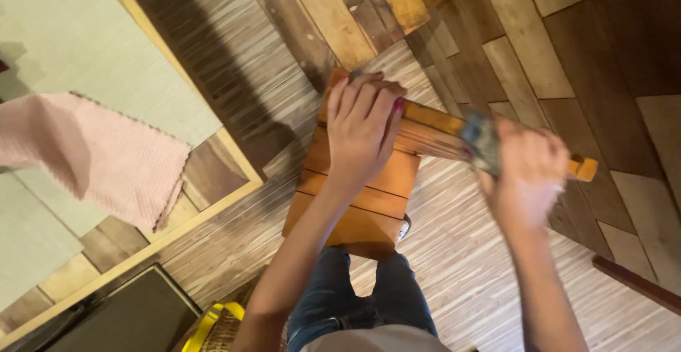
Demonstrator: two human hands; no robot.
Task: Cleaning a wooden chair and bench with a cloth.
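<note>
Motion blur smears the right hand (528,171) and the grey object (481,141) it grips, leaving the object's kind impossible to tell. The left hand (363,126) covers the near end of the wooden slats (434,130), hiding where they meet the orange wooden stool (358,196). The stool's near edge disappears behind a denim-clad knee (358,295). A pink cloth (99,157) runs off the left edge, and a yellow-handled basket (216,327) is cut by the bottom edge.
</note>
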